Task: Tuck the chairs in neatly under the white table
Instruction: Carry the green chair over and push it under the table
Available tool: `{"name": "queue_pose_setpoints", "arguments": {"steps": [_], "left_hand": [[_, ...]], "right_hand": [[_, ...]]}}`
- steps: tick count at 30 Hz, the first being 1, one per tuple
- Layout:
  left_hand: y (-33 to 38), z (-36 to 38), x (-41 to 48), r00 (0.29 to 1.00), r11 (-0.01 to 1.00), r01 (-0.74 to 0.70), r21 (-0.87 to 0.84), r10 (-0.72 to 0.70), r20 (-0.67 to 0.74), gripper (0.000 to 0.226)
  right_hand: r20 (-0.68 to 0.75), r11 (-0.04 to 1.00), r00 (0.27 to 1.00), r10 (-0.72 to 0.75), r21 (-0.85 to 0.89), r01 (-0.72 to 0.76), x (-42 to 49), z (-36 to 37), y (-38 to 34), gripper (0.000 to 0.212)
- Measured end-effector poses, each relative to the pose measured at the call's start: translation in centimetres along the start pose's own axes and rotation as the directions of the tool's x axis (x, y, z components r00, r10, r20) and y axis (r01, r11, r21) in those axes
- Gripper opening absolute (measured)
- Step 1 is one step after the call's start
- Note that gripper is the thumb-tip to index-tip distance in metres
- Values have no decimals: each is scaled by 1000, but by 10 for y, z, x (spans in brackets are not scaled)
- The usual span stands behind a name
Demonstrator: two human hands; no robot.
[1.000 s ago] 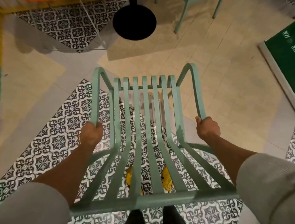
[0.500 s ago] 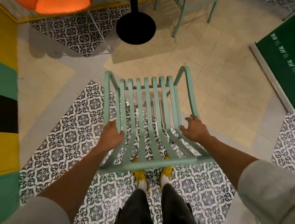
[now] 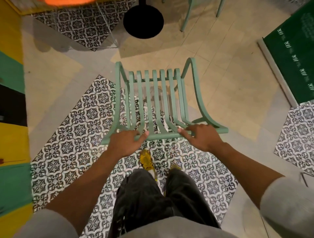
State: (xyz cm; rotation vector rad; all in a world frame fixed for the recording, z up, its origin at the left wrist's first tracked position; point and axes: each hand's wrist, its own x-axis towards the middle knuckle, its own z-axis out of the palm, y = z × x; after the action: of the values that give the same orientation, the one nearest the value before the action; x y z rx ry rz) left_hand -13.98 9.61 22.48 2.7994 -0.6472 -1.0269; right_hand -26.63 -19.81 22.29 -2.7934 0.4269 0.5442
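Patterned tile floor [image 3: 71, 135] under green chair [image 3: 158, 105].

Chair [image 3: 157, 105]: slatted frame, apparently painted metal, matt sage-green, smooth; same finish on the top rail under the fingers [image 3: 146, 134]. Floor below the fingers: patterned tiles [image 3: 76, 129], slight sheen. Floor beyond the fingertips: plain beige tiles [image 3: 229, 71], matt. Table base [image 3: 143, 23]: black, matt.

top edge is cutting off the second pale-green metal chair [image 3: 200, 13] to its legs | black round pedestal base [image 3: 143, 18] is losing its column | orange blurred shape [image 3: 66, 2] is staying unidentifiable
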Motion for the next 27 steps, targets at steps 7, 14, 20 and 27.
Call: {"name": "queue_pose_setpoints", "arguments": {"steps": [7,14,20,27], "left_hand": [[12,25,6,964,989,12,150,28,-263,99],[22,35,26,966,927,32,374,67,-248,61],[23,37,30,959,906,62,418,62,-276,60],[25,36,43,940,888,100,448,64,-336,68]], "right_hand": [[-57,982,997,-58,-185,47,10,15,4,93],[-113,928,972,-205,-338,157,20,32,24,56],[-180,936,957,-229,-309,166,23,36,30,56],[-226,928,939,-259,-329,177,39,31,36,62]]}}
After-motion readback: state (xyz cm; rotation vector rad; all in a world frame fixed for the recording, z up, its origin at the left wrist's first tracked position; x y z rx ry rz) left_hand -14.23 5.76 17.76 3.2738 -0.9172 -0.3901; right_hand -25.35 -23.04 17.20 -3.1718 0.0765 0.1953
